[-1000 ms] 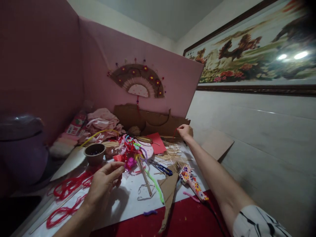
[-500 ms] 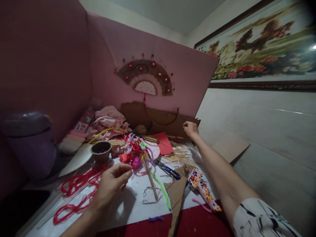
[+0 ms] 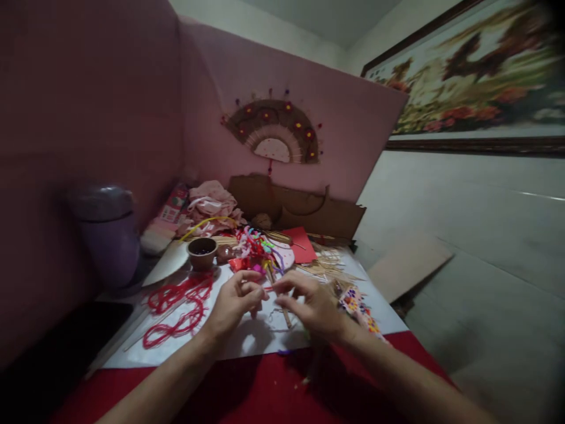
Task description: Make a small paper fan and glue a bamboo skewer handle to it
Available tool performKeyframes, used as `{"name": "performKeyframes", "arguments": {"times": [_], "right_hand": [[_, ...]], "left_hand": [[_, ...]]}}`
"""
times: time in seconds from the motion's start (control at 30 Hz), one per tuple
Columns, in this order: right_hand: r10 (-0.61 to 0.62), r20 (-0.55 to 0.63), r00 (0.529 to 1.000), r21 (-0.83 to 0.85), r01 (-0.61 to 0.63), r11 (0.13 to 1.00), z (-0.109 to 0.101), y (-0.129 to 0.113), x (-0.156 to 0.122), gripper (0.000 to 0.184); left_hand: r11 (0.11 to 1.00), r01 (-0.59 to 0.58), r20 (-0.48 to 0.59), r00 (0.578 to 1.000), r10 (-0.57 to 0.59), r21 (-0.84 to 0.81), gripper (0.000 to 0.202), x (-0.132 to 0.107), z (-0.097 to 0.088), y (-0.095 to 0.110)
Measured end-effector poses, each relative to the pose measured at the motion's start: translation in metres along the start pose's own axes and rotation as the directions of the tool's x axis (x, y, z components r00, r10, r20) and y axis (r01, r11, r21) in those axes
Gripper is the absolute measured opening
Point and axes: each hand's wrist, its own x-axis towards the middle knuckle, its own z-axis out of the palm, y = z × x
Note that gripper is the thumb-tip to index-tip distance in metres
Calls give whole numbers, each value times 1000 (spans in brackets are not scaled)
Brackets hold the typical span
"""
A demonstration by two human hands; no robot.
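Observation:
My left hand [image 3: 233,303] and my right hand [image 3: 309,303] meet over the white sheet [image 3: 247,341] near the table's front. Their fingertips pinch a thin red thread [image 3: 268,288] stretched between them. A wooden stick [image 3: 282,309] lies under the hands, partly hidden. A tangle of red yarn [image 3: 176,306] lies left of my left hand. Behind the hands is a heap of coloured pipe cleaners [image 3: 253,247]. A patterned glue gun [image 3: 359,309] lies just right of my right hand.
A brown bowl [image 3: 202,253], red paper [image 3: 300,244], loose bamboo sticks [image 3: 326,268], cardboard pieces [image 3: 295,209] and pink cloth [image 3: 212,203] crowd the back. A purple lidded container [image 3: 108,232] stands at left. A paper fan [image 3: 276,132] hangs on the pink wall.
My right hand has drawn back from the cardboard at the far edge to the front, bringing a red thread. My left hand now pinches it too. The view has shifted left and down.

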Motion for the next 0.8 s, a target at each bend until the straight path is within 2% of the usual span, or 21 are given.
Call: {"name": "performKeyframes", "arguments": {"times": [0.03, 0.1, 0.2, 0.43, 0.5, 0.57, 0.67, 0.73, 0.8], "right_hand": [[-29, 16, 999, -2, 29, 1000, 10, -8, -5, 16], [-38, -46, 998, -51, 35, 998, 22, -14, -11, 13], [40, -152, 988, -82, -53, 995, 27, -12, -12, 12], [0, -96, 995, -8, -1, 1000, 24, -10, -6, 4], [32, -120, 992, -34, -36, 999, 14, 1, -1, 5], [109, -199, 974, -86, -128, 988, -5, 21, 6, 8], [243, -343, 907, -143, -306, 941, -46, 63, 16, 9], [280, -362, 889, -154, -354, 923, -69, 89, 20, 13], [299, -324, 898, -169, -366, 915, -80, 107, 19, 17]], "left_hand": [[1000, 17, 21, 1000, -17, 10, 38, 0, 0, 1], [998, 46, 66, 997, -49, 43, 41, 0, 1, 2], [995, 67, 79, 994, -73, 78, 41, -2, 3, 2], [985, 67, 94, 992, -82, 160, 41, 0, 2, 0], [979, 57, 81, 994, -74, 197, 39, 0, 2, 1], [972, 33, 75, 996, -52, 231, 34, -1, 4, 2], [965, 3, 90, 996, -28, 262, 33, -2, 5, 3], [959, -12, 94, 995, -15, 285, 35, -3, 5, 4], [947, -31, 99, 995, -1, 321, 38, -5, 7, 7]]}}
